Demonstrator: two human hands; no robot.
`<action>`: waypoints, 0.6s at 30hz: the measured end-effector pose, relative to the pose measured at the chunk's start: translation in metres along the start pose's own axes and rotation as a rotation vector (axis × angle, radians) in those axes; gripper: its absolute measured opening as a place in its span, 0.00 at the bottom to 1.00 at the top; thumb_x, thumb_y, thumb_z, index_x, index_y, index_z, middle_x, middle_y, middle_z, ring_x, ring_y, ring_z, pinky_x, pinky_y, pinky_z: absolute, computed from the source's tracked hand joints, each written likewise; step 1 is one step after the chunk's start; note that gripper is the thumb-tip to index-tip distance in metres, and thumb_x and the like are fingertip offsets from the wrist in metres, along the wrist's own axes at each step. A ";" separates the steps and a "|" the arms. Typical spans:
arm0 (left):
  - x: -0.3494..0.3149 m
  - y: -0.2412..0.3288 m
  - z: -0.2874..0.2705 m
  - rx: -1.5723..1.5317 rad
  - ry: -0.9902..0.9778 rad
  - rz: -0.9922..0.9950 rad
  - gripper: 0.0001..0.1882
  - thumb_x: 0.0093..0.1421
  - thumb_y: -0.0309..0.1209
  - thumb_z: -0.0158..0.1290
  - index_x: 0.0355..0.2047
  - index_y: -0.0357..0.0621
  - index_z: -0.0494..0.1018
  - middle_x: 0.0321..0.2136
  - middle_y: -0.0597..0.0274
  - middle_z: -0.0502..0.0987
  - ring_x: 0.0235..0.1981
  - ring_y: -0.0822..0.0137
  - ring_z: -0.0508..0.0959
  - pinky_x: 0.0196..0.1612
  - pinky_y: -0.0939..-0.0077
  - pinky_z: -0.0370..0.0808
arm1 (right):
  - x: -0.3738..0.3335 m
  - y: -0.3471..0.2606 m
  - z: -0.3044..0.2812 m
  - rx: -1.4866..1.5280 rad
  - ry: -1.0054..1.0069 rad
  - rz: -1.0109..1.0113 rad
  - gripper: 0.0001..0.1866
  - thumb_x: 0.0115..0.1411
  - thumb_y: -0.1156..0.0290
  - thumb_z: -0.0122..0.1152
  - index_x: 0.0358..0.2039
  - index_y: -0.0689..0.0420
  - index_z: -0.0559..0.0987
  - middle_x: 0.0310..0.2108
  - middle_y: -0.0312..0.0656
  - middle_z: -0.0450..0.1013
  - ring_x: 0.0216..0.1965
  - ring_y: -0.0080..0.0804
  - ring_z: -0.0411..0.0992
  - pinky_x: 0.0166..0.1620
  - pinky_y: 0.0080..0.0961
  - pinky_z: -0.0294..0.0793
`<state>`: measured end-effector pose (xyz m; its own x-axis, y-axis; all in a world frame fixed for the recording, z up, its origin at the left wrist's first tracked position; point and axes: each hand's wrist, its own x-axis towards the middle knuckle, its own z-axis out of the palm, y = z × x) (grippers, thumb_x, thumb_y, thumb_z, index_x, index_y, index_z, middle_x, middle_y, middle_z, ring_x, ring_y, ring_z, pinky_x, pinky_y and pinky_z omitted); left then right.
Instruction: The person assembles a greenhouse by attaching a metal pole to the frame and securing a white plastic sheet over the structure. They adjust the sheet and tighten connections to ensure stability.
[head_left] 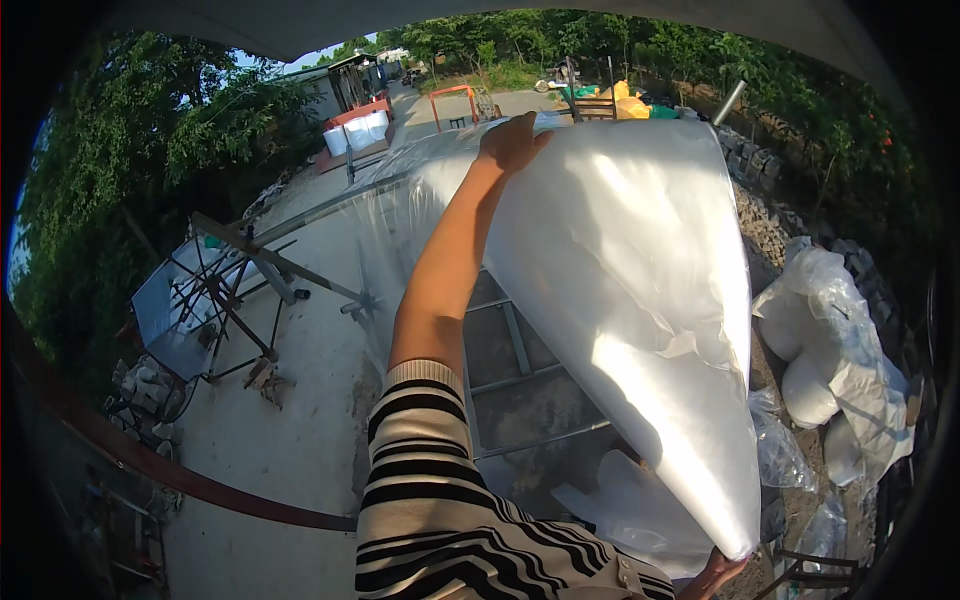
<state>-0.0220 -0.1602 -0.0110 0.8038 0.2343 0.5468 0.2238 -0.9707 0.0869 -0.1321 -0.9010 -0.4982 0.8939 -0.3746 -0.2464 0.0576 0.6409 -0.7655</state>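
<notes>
A large, shiny white plastic sheet (640, 270) fills the middle right, wide at its far end and narrowing toward me. With my left arm stretched out, my left hand (513, 145) is closed over the sheet's far left edge; its fingertips are largely hidden. My right hand (716, 576), low at the right, grips the narrow near end of the same sheet. Clear film (405, 210) hangs over a metal frame (515, 340) to the left of and beneath the sheet. Another loose piece of white plastic (640, 505) lies low, close to my body.
Tangled metal bars (235, 285) stand on the concrete at left. A dark red curved rail (200, 485) crosses the lower left. Bulging white plastic bags (830, 350) lie on the right beside rubble (765, 225). A metal pipe (730, 103) sticks up past the sheet's far right corner.
</notes>
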 end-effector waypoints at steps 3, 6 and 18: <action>-0.013 0.000 0.015 -0.035 -0.275 -0.064 0.40 0.58 0.62 0.38 0.54 0.37 0.64 0.44 0.42 0.75 0.48 0.53 0.74 0.52 0.66 0.67 | 0.002 -0.023 -0.017 -0.478 0.177 -0.311 0.22 0.61 0.69 0.48 0.53 0.67 0.66 0.54 0.52 0.65 0.53 0.44 0.67 0.56 0.38 0.67; -0.070 0.033 0.028 0.005 -0.362 -0.028 0.39 0.56 0.65 0.39 0.46 0.39 0.71 0.33 0.49 0.79 0.40 0.53 0.78 0.45 0.64 0.71 | -0.009 -0.047 0.014 -0.590 0.332 -0.441 0.23 0.59 0.68 0.51 0.53 0.66 0.66 0.53 0.52 0.65 0.52 0.43 0.67 0.55 0.38 0.68; -0.255 0.106 0.125 -0.042 -0.201 0.055 0.33 0.54 0.55 0.52 0.49 0.39 0.69 0.51 0.52 0.70 0.53 0.56 0.70 0.53 0.63 0.69 | 0.025 -0.144 0.071 -1.298 0.586 -1.300 0.28 0.51 0.64 0.63 0.50 0.63 0.67 0.49 0.50 0.67 0.48 0.42 0.68 0.51 0.38 0.69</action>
<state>-0.1338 -0.3162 -0.2455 0.9088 0.1825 0.3751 0.1568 -0.9827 0.0980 -0.0868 -0.9553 -0.3519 0.3274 -0.4600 0.8254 -0.0990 -0.8854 -0.4542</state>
